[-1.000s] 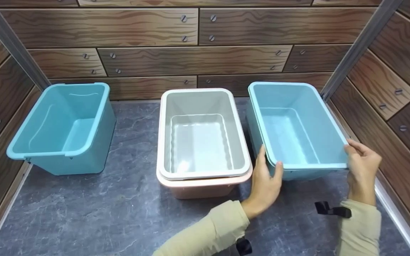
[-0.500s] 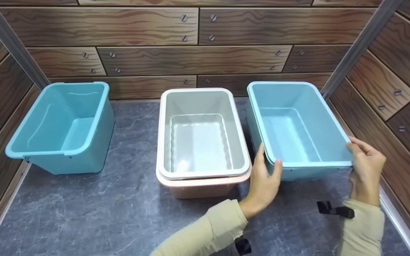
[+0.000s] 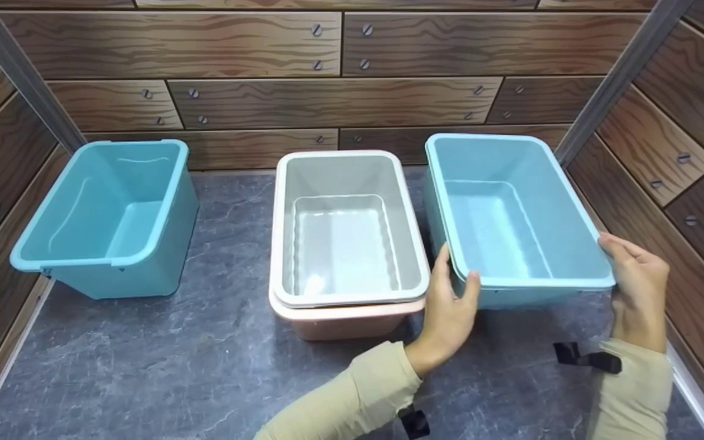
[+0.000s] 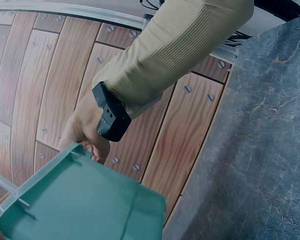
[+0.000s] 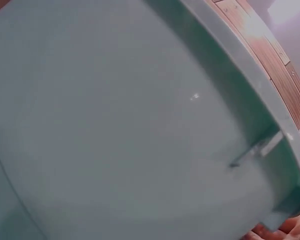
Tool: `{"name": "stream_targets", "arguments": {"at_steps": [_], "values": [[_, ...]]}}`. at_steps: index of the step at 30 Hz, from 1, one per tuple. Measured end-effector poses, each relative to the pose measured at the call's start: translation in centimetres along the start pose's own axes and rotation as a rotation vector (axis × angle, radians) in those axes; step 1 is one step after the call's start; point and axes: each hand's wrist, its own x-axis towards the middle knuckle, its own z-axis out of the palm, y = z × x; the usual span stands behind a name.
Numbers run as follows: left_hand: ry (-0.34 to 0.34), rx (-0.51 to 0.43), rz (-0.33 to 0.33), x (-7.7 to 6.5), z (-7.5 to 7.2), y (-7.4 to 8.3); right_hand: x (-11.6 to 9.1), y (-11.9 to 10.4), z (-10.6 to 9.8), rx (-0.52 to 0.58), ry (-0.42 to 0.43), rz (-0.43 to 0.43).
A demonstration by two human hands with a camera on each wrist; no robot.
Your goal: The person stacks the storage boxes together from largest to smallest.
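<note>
A light-blue plastic bin (image 3: 511, 284) stands at the right in the head view, slightly askew. My left hand (image 3: 448, 318) holds its near left corner, thumb at the front and fingers along the side. At the near right corner my right hand (image 3: 640, 284) grips the rim, thumb on top; its other fingers are mostly hidden. A second edge runs under the bin's left rim; whether another bin is nested beneath, I cannot tell. In the left wrist view, the right hand (image 4: 82, 127) is at the corner of the blue bin (image 4: 90, 200). The bin's wall (image 5: 115, 125) fills most of the right wrist view.
A white-rimmed grey bin (image 3: 346, 299) sits nested in a pink bin (image 3: 346, 327), close to my left hand. Another blue bin (image 3: 113, 278) stands far left. Wood-patterned walls (image 3: 254, 46) enclose the dark marbled surface (image 3: 144, 366) at the back and both sides.
The held bin's near right corner has shifted right with my right hand, and its far rim sits slightly higher in view. My left hand has moved slightly left. The other bins stay put.
</note>
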Motion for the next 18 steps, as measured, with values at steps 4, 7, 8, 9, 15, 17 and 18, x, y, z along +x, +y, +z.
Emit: {"name": "stream_targets", "arguments": {"at_steps": [4,7,8,9,15,17,18], "values": [[0.017,-0.005,0.004,0.0,-0.2,0.2,0.0,-0.4,-0.2,-0.103,-0.046,0.054],[0.029,-0.015,0.004,0.0,-0.3,0.2,0.1,-0.8,-0.2,-0.194,-0.091,0.091],[0.031,-0.017,0.001,0.0,-0.3,0.2,0.1,-0.9,-0.2,-0.220,-0.112,0.095],[0.031,-0.021,0.001,0.0,-0.3,0.2,0.2,-1.0,-0.2,-0.243,-0.132,0.098],[0.022,-0.028,-0.003,0.0,-0.5,0.2,0.6,-1.4,-0.1,-0.285,-0.225,0.084],[0.017,-0.026,-0.004,0.0,-0.6,0.3,0.7,-1.5,-0.1,-0.284,-0.236,0.082],[0.014,-0.030,-0.005,0.0,-0.6,0.3,0.8,-1.5,-0.1,-0.283,-0.241,0.084]]}}
